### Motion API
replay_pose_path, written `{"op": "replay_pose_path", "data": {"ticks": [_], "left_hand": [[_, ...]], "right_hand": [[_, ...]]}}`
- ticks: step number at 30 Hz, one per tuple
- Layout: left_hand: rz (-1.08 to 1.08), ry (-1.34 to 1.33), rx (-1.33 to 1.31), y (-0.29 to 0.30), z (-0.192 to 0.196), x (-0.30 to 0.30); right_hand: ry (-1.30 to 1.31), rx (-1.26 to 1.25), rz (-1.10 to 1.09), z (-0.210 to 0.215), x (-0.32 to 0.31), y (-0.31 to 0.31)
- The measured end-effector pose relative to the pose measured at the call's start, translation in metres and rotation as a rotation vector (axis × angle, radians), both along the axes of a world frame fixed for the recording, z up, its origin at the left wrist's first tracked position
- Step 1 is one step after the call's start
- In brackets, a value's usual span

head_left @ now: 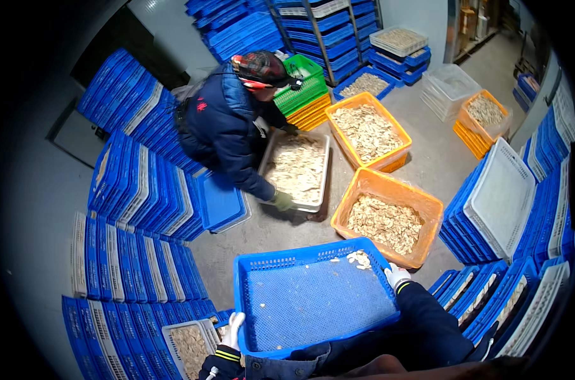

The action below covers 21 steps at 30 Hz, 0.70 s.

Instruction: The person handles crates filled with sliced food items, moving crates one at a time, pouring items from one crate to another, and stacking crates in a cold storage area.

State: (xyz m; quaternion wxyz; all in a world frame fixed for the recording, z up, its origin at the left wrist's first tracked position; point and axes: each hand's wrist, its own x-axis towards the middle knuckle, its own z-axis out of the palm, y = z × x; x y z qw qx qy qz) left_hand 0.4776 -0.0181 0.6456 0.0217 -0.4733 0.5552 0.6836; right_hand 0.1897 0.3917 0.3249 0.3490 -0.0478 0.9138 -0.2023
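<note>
A wide blue mesh tray [319, 307] is held in front of my body, sloping a little. My left hand [233, 330], in a white glove, is closed on its left side near the lower corner. On the opposite side my right hand [397, 276], also white-gloved, grips the rim near the far right corner. A small heap of pale dried slices [359, 259] lies in that far corner, and a few crumbs dot the mesh. Just beyond the tray stands an orange crate [431, 218] lined with clear plastic, partly filled with the same slices.
A co-worker [227, 120] bends over at the left, gloved hands on a white tray [326, 166] full of slices. Another filled orange crate [401, 142] stands farther back. Stacks of blue trays [141, 183] line the left, with more stacked trays [496, 202] at the right.
</note>
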Motion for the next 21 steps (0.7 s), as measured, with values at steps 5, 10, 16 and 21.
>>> {"op": "replay_pose_path", "data": {"ticks": [5, 10, 16, 21], "left_hand": [[-0.379, -0.077, -0.116, 0.006, 0.014, -0.050], [-0.299, -0.170, -0.046, 0.036, -0.015, -0.112], [-0.108, -0.299, 0.111, 0.079, -0.043, -0.140], [-0.178, -0.382, 0.053, 0.091, -0.018, -0.186]], "right_hand": [[0.064, -0.031, 0.015, -0.039, -0.065, 0.044], [-0.040, -0.018, -0.052, -0.069, -0.097, 0.066], [0.050, 0.013, 0.205, -0.082, -0.091, 0.046], [-0.294, -0.101, 0.401, -0.046, -0.079, 0.015]]}}
